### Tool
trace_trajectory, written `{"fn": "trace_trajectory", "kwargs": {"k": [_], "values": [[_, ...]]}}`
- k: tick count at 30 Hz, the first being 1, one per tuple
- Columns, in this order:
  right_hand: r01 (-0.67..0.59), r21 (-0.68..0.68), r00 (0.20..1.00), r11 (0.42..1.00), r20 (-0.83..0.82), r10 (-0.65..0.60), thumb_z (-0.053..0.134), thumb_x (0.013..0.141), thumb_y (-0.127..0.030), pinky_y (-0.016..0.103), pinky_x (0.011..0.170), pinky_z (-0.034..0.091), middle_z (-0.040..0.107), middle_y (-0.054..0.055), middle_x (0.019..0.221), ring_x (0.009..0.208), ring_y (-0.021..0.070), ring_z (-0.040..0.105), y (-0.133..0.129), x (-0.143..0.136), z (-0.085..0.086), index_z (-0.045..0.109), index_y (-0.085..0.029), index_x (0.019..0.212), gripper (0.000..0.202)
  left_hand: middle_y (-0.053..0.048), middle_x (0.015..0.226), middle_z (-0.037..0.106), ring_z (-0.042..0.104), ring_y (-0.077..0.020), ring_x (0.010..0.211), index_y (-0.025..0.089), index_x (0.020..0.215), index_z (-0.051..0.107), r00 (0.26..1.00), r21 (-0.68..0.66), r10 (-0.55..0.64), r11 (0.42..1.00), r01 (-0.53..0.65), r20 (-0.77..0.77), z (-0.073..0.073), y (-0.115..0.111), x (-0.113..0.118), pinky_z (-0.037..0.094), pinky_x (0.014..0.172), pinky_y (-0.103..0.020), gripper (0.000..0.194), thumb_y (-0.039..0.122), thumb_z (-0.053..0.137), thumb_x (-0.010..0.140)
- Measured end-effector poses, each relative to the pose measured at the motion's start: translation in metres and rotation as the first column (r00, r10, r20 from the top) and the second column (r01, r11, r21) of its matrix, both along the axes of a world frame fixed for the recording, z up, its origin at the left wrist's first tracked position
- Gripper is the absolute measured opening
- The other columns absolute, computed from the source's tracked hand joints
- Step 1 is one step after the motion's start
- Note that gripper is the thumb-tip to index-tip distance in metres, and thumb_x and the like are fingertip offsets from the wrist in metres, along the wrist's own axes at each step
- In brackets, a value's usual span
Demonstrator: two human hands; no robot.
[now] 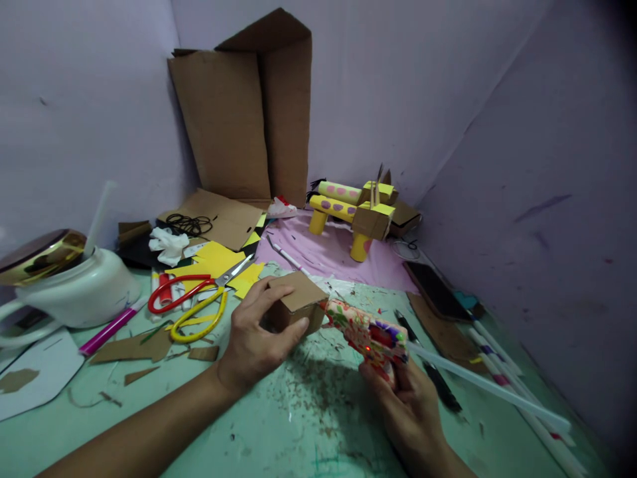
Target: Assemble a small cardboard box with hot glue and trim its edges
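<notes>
The left grip (261, 332) is closed on a small cardboard box (301, 290), fingers over its far side and thumb along the near one. The right grip (411, 401) is wrapped around the handle of a floral-patterned glue gun (365, 326), its nozzle at the box's right edge; I cannot tell whether they touch. A translucent glue stick (488, 380) juts from the gun's rear. Left of the box, scissors (220, 282) lie partly over yellow paper (212, 254) on the green counter (249, 435). Beyond the box, two yellow figures (334, 207) stand by a pink cloth (323, 255); right of it lies a phone (438, 290).
</notes>
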State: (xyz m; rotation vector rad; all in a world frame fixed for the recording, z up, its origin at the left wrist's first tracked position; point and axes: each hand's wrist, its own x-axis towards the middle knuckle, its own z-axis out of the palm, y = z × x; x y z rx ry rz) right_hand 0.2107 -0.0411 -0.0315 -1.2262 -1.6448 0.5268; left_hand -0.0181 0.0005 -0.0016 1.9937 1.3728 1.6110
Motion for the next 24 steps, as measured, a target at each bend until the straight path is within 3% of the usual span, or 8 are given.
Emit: {"fn": "trace_trajectory", "kwargs": {"k": [3, 8, 14, 17, 20, 24], "values": [[-0.016, 0.003, 0.999, 1.000, -0.028, 0.017, 0.062, 0.082, -0.026, 0.026, 0.048, 0.049, 0.067, 0.000, 0.058, 0.051, 0.0189, 0.060, 0.000, 0.000, 0.001, 0.071, -0.022, 0.085, 0.011, -0.012, 0.110, 0.063, 0.062, -0.0263, 0.104, 0.018, 0.104, 0.066, 1.000, -0.027, 0.008, 1.000, -0.008, 0.015, 0.002, -0.001, 0.000, 0.055, 0.089, -0.045, 0.032, 0.025, 0.072, 0.074], [0.021, 0.004, 1.000, 1.000, -0.013, -0.021, 0.062, 0.080, -0.032, 0.023, 0.038, 0.041, 0.055, -0.001, 0.046, 0.042, 0.0152, 0.048, -0.005, -0.008, 0.004, 0.065, -0.021, 0.061, 0.022, -0.011, 0.109, 0.065, 0.063, -0.0265, 0.105, 0.019, 0.103, 0.065, 0.999, 0.011, -0.024, 1.000, 0.024, 0.024, -0.001, 0.000, 0.002, 0.056, 0.089, -0.043, 0.032, 0.024, 0.073, 0.073], [0.023, 0.006, 0.999, 1.000, -0.028, -0.023, 0.064, 0.079, -0.033, 0.023, 0.039, 0.040, 0.052, -0.002, 0.045, 0.043, 0.0143, 0.047, -0.003, -0.011, 0.008, 0.061, -0.022, 0.055, 0.026, -0.012, 0.109, 0.065, 0.063, -0.0267, 0.105, 0.019, 0.103, 0.065, 0.999, 0.032, -0.044, 0.999, 0.043, 0.018, -0.003, -0.001, 0.004, 0.054, 0.091, -0.046, 0.031, 0.025, 0.074, 0.074], [0.059, 0.008, 0.994, 0.998, -0.091, -0.058, 0.065, 0.078, -0.033, 0.024, 0.040, 0.042, 0.055, -0.001, 0.046, 0.046, 0.0170, 0.053, -0.001, -0.011, 0.010, 0.061, -0.023, 0.056, 0.024, -0.013, 0.111, 0.064, 0.062, -0.0277, 0.108, 0.018, 0.104, 0.065, 0.999, 0.000, -0.046, 0.999, 0.046, 0.027, -0.003, -0.002, 0.003, 0.053, 0.093, -0.048, 0.032, 0.023, 0.073, 0.074], [0.057, -0.008, 0.981, 0.998, -0.187, -0.057, 0.067, 0.077, -0.031, 0.028, 0.051, 0.051, 0.066, 0.002, 0.061, 0.057, 0.0207, 0.062, -0.002, -0.010, 0.010, 0.068, -0.022, 0.074, 0.010, -0.014, 0.114, 0.062, 0.061, -0.0287, 0.110, 0.017, 0.105, 0.066, 0.997, -0.051, -0.041, 0.998, 0.045, 0.071, -0.004, -0.002, 0.001, 0.053, 0.093, -0.048, 0.033, 0.024, 0.071, 0.074], [0.056, -0.104, 0.931, 0.993, -0.353, -0.089, 0.065, 0.081, -0.035, 0.027, 0.050, 0.047, 0.062, 0.000, 0.058, 0.051, 0.0172, 0.056, 0.001, -0.006, 0.013, 0.064, -0.021, 0.074, 0.016, -0.014, 0.118, 0.061, 0.061, -0.0299, 0.112, 0.019, 0.105, 0.065, 0.989, -0.110, -0.083, 0.989, 0.097, 0.125, -0.004, -0.001, 0.000, 0.054, 0.093, -0.049, 0.034, 0.025, 0.071, 0.072]]}}
